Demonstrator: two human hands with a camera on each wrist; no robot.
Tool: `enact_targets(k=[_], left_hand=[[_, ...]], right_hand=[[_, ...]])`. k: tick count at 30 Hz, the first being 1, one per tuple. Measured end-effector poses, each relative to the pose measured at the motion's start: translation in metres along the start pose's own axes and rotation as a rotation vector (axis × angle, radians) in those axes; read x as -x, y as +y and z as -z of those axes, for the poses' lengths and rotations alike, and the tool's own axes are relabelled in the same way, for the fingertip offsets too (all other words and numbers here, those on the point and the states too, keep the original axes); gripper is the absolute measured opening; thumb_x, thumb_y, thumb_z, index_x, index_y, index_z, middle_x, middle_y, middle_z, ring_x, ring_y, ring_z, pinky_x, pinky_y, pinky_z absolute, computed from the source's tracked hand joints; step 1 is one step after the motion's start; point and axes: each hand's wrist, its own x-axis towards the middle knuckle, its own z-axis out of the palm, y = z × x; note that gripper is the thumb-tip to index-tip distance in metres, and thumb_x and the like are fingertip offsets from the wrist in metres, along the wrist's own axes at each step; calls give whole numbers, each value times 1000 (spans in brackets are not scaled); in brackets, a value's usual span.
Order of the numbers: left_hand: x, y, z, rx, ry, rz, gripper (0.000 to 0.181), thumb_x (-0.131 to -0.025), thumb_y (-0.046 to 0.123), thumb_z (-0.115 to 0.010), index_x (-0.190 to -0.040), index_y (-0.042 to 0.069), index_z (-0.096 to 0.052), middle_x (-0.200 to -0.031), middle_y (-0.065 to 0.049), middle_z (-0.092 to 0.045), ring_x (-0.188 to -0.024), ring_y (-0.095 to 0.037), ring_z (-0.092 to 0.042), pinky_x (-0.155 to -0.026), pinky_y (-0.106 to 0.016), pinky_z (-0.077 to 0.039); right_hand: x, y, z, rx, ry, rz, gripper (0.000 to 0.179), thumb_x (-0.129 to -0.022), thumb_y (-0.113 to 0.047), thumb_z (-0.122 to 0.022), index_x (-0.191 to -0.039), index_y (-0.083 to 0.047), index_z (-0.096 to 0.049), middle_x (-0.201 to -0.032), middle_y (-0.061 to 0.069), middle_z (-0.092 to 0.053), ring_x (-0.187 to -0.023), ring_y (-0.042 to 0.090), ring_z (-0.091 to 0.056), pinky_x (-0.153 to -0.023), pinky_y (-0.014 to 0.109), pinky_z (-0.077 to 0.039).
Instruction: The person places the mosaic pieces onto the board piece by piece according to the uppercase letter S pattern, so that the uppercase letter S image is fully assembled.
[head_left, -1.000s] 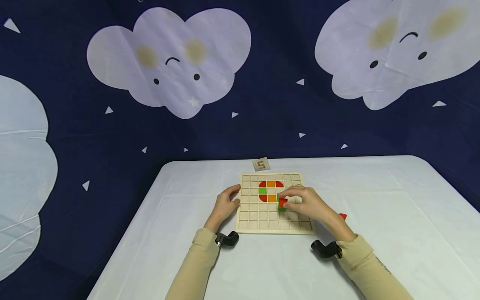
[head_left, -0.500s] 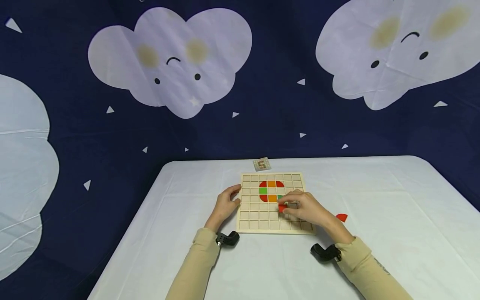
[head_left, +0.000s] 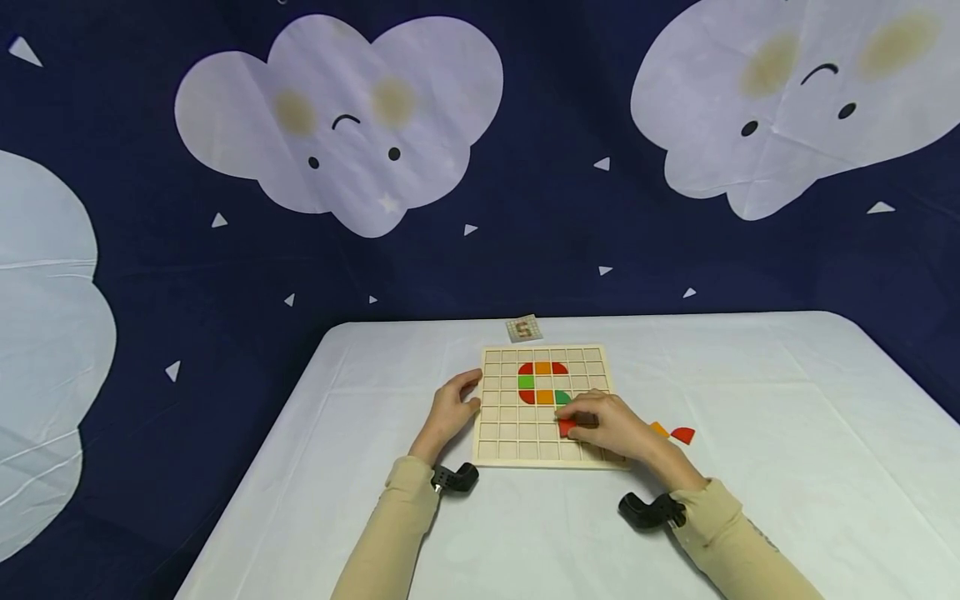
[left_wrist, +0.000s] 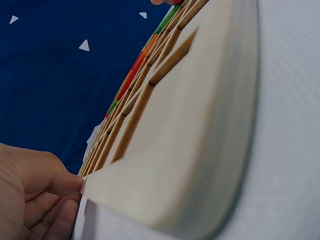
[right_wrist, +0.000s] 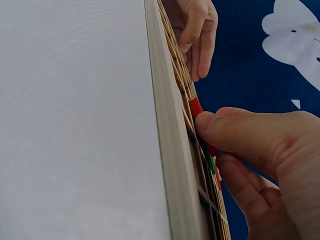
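A wooden grid board lies on the table, bearing a curved row of red, orange and green tiles. My right hand is over its middle right, pinching a red tile between thumb and fingers, close to the grid. In the right wrist view the thumb rests against that red tile. A dark green quarter-round tile sits just above the fingertips; part of the grid beneath the hand is hidden. My left hand touches the board's left edge, its thumb against the rim in the left wrist view.
A small card with a printed figure lies behind the board. To the right of the board, a red quarter-round tile and an orange tile lie beside my right forearm. A white cloth covers the table.
My right hand has moved toward me down the board with the red tile, uncovering the dark green tile and the orange one beside the forearm. The left hand stays at the edge.
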Motion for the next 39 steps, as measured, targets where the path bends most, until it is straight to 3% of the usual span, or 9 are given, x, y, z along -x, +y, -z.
enact_targets(k=[8,13,21,33,36,39], left_hand=[[-1,0,-1,-2,4,-2,48,-83,-11,-54,-130,-8,-50,-130,-22,-52,-119,-32,-51,-102,-33,-42],[0,-1,-1,-6,1,5,48,-83,-11,-54,-130,-9,-49,-130,-22,-52,-119,-31,-51,-101,-32,-43],[1,0,0,-3,-2,-14,47,-83,-11,-54,-130,-10,-49,-129,-23,-52,-118,-33,-51,-101,-32,-43],[0,-1,-2,-13,6,-3,48,-83,-11,-54,-130,-9,-49,-129,-22,-52,-118,-31,-51,-101,-30,-43],[0,-2,-2,-5,7,-8,47,-83,-11,-54,-130,-9,-49,-129,-23,-51,-118,-31,-51,-101,-31,-43],[0,-1,-1,-4,7,-13,47,-83,-10,-54,-130,-9,-49,-130,-23,-51,-119,-32,-51,-101,-32,-43]], right_hand=[[0,-2,0,14,-19,32,29,-79,-10,-75,-107,-13,-71,-106,-3,-67,-108,26,-56,-98,48,-41],[-1,-5,4,-7,10,28,27,-80,-12,-74,-107,-11,-71,-105,-4,-67,-105,25,-58,-94,48,-45],[1,-14,36,-72,114,-6,29,-81,-14,-74,-109,-8,-70,-107,-5,-67,-103,19,-59,-88,44,-51],[37,-1,79,-28,151,-134,30,-83,-17,-73,-112,-12,-70,-107,-4,-65,-100,30,-61,-84,50,-51],[48,2,86,-54,140,-181,32,-84,-21,-72,-115,-15,-69,-109,-6,-65,-103,27,-59,-87,48,-50],[59,5,91,-62,121,-227,34,-84,-24,-72,-117,-16,-68,-110,-9,-64,-106,17,-58,-90,39,-50]])
